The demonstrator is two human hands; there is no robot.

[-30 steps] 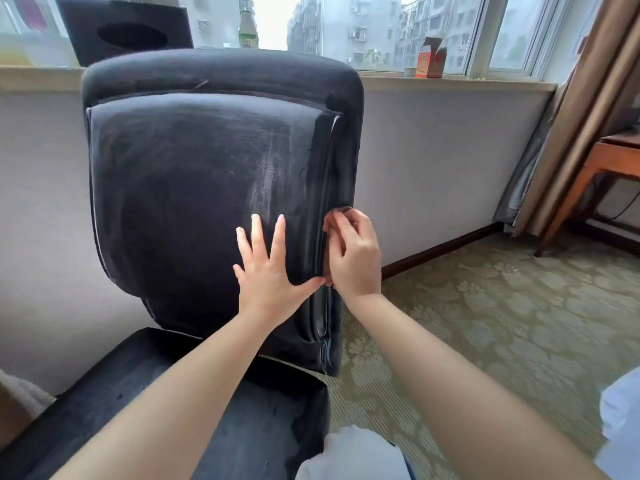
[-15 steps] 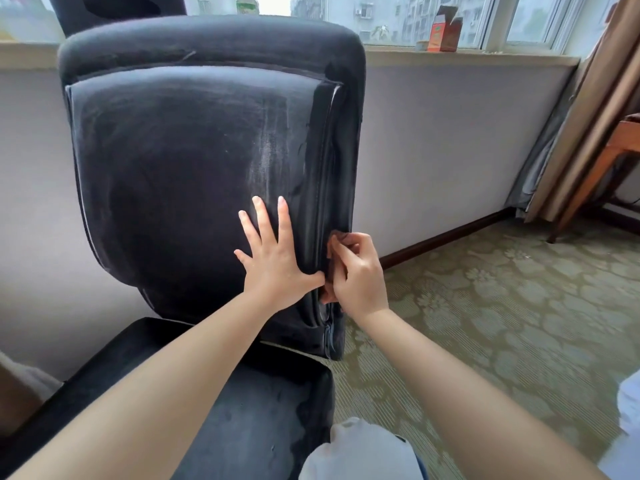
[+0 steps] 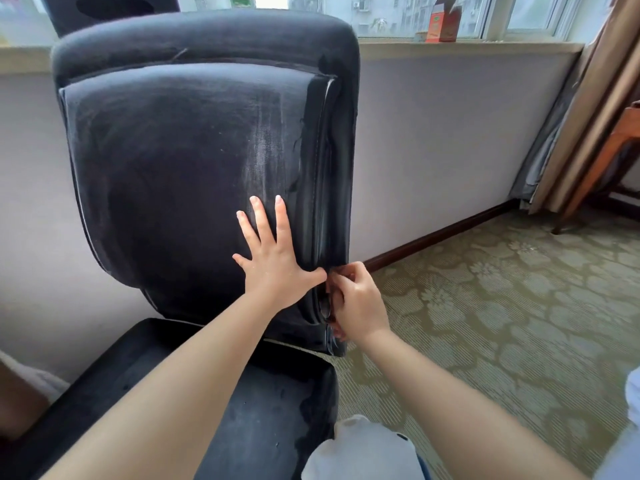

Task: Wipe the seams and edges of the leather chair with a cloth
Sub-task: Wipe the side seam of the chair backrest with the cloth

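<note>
Both hands low on the black chair's right side seam.

The left hand (image 3: 277, 261) lies flat with fingers spread on the backrest (image 3: 180, 174), thumb at the seam; the right hand (image 3: 356, 303) is curled tight against the seam just beside it, a sliver of dark cloth (image 3: 331, 295) barely showing under its fingers; the chair (image 3: 207, 36) is padded, rounded, matte black with pale dusty streaks; patterned carpet (image 3: 485, 323) lies beyond.

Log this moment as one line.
left hand flat on chair backrest | right hand curled at right side seam, low | cloth not discernible
</note>
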